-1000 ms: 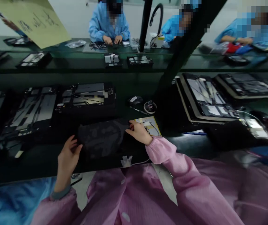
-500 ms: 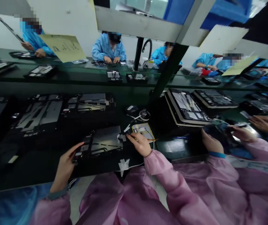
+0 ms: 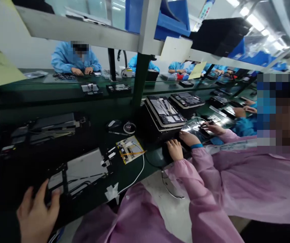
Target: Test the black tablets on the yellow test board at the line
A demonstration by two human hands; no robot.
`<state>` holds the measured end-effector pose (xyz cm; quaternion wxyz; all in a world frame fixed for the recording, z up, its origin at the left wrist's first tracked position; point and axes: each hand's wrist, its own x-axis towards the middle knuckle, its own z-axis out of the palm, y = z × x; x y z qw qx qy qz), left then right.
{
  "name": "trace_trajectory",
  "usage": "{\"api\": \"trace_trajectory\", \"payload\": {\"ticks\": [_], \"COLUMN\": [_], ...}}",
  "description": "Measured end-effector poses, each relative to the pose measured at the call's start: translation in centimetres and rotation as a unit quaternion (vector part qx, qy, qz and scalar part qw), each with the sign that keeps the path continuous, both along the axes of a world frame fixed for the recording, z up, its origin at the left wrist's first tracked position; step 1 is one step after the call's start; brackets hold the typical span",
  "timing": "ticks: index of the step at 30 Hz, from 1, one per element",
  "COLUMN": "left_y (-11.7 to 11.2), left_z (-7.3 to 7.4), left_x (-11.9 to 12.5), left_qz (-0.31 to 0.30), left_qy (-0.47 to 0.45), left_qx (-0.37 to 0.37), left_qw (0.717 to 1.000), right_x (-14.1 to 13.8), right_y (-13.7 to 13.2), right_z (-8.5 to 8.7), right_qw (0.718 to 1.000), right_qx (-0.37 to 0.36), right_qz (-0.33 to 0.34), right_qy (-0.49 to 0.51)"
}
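Observation:
At the lower left, my left hand (image 3: 38,214) has its thumb and fingers around the left end of an opened tablet (image 3: 84,168), whose silver battery plates and black flex cables show. The tablet lies flat on the dark bench. My right hand (image 3: 175,150) is at the front of a black stack, its fingers bent and slightly apart. I see nothing held in it; the fingertips are partly hidden. Close beside it is a co-worker's hand (image 3: 189,138). Between my hands lies a yellow-edged battery pack (image 3: 124,158) with an orange strip and a white cable (image 3: 141,172).
Behind, opened tablets (image 3: 165,109) sit on a tall stack. A coiled cable (image 3: 129,127) lies near the green post (image 3: 141,77). Another opened tablet (image 3: 53,128) is at the back left. A co-worker in pink (image 3: 248,179) sits close on my right. White tape (image 3: 112,192) marks the bench edge.
The view has turned to the right. My right hand has left the tablet's right end and moved right to the front of the black stack. My left hand remains at the tablet's left end.

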<state>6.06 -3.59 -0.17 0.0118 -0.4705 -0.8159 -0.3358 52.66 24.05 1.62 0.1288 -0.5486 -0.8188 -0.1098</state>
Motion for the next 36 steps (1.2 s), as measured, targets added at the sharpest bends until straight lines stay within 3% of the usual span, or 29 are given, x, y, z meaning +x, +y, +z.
{"api": "trace_trajectory", "payload": {"ticks": [1, 2, 4, 6, 8, 9, 11, 13, 14, 17, 20, 25, 36], "left_y": [0.5, 1.1, 2.7, 4.8, 7.1, 8.1, 9.7, 10.2, 10.2, 8.8, 7.0, 5.6, 5.7], "left_z": [0.8, 1.7, 3.3, 4.2, 4.2, 3.9, 3.0, 2.1, 1.7, 0.9, 0.6, 0.0, 0.0], "left_x": [1.0, 2.3, 5.0, 7.6, 9.5, 10.0, 10.4, 9.9, 9.5, 8.1, 7.1, 6.5, 6.4], "left_qz": [0.035, 0.022, -0.098, -0.245, -0.341, -0.35, -0.323, -0.27, -0.244, -0.189, -0.162, -0.15, -0.17], "left_qy": [0.032, 0.044, 0.073, 0.101, 0.145, 0.162, 0.184, 0.183, 0.176, 0.145, 0.112, 0.089, 0.052], "left_qx": [0.039, 0.066, 0.076, 0.035, -0.005, -0.02, -0.042, -0.054, -0.055, -0.051, -0.05, -0.051, -0.049], "left_qw": [0.998, 0.997, 0.99, 0.964, 0.929, 0.922, 0.928, 0.944, 0.952, 0.97, 0.979, 0.983, 0.983], "right_x": [0.0, -0.3, -1.3, -2.8, -5.1, -6.6, -10.3, -14.5, -16.5, -21.4, -23.9, -24.8, -25.5], "right_y": [0.1, 0.0, -0.9, -2.6, -4.6, -5.7, -7.6, -9.0, -9.5, -9.9, -9.5, -8.8, -8.9], "right_z": [0.2, 0.5, 1.5, 2.7, 3.7, 3.9, 3.6, 2.4, 1.6, -0.4, -1.2, -0.9, -0.9], "right_qw": [1.0, 0.999, 0.996, 0.994, 0.979, 0.958, 0.886, 0.808, 0.786, 0.799, 0.804, 0.808, 0.818], "right_qx": [-0.015, -0.027, -0.039, -0.045, -0.081, -0.117, -0.212, -0.296, -0.324, -0.354, -0.384, -0.406, -0.401], "right_qz": [0.021, 0.041, 0.077, 0.1, 0.122, 0.143, 0.198, 0.238, 0.245, 0.231, 0.22, 0.21, 0.202], "right_qy": [-0.008, -0.014, -0.025, 0.009, 0.138, 0.22, 0.361, 0.45, 0.466, 0.428, 0.398, 0.372, 0.361]}}
